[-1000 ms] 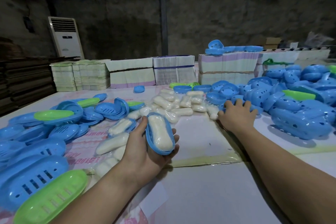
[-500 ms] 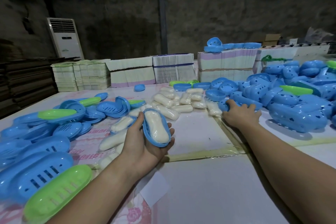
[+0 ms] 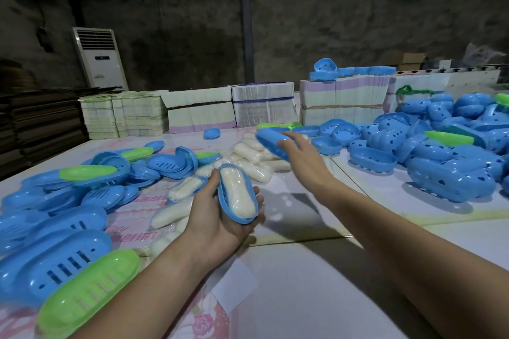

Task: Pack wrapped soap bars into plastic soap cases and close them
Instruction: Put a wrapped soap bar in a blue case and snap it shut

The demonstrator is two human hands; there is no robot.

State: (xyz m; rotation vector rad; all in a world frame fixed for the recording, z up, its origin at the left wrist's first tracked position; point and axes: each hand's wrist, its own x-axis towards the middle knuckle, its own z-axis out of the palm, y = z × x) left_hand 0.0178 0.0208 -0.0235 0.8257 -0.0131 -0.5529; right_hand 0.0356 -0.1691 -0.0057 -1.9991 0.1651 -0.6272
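The left hand (image 3: 220, 217) lies palm up above the table (image 3: 316, 283), its fingers and thumb curled round a blue case half (image 3: 249, 217) in which a wrapped soap bar (image 3: 236, 195) lies lengthwise, filling most of it; the fingertips under the far rim are hidden by the case itself; the right hand (image 3: 300, 154) reaches forward with fingers spread and holds a blue lid (image 3: 271, 142) against them, though the lid is blurred and the hand covers its near end, so it seems pinched by thumb and fingers rather than merely touched; just beyond and below it lies a heap of wrapped soap bars (image 3: 259, 159), several partly covered by the hand and lid; more bars (image 3: 170, 213) trail toward the left wrist; to the left spreads a pile of blue and green slotted halves (image 3: 68, 256), the nearest cut off by the frame edge; to the right a mound of blue perforated halves (image 3: 451, 173) runs out of view; along the back stand stacks of flat printed cartons (image 3: 261, 110), with a few blue halves on top of one; a white standing air conditioner (image 3: 99, 58) is against the dim wall, its lettering too small to read.
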